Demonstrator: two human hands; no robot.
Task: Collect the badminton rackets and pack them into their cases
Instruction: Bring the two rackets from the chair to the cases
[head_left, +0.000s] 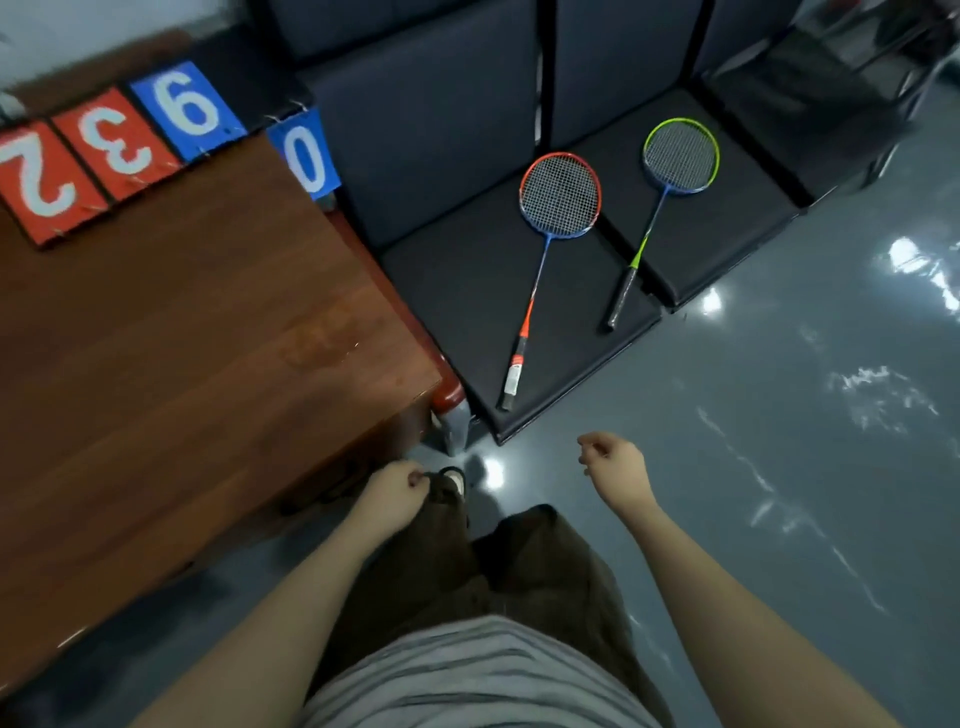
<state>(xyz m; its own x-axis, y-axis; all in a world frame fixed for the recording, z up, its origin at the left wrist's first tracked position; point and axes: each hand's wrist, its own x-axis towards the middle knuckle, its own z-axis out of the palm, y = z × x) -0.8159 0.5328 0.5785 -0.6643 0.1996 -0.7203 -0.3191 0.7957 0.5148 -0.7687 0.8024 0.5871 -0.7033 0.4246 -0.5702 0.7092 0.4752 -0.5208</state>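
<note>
- Two badminton rackets lie on the black seat bench (545, 332), heads toward the backrest, grips toward the front edge.
- Orange-rimmed racket (550, 234) sits on the near-left cushion of the bench; its grip end reaches almost to the bench's front edge.
- Green-rimmed racket (670, 187) lies just right of it on the bench, apart, not touching, its shaft crossing the seam between cushions.
- No racket cases in view anywhere around the bench.
- Left hand (392, 491) hangs in front of the bench, fingers loosely curled, holding nothing.
- Right hand (615, 465) is short of the bench's front edge, fingers loosely curled, empty; thumb and forefinger may be touching, but blur makes this unsure.
- Wooden table (208, 338) stands left of the bench, with numbered score cards (119, 140) along its far side.
- Step in hand, judged: approach and first pick-up, nothing collected yet.
- To do it well: take each racket by its grip, the orange one first as nearest; lift it clear, not dragged across the cushion, and keep strings off the other frame.
</note>
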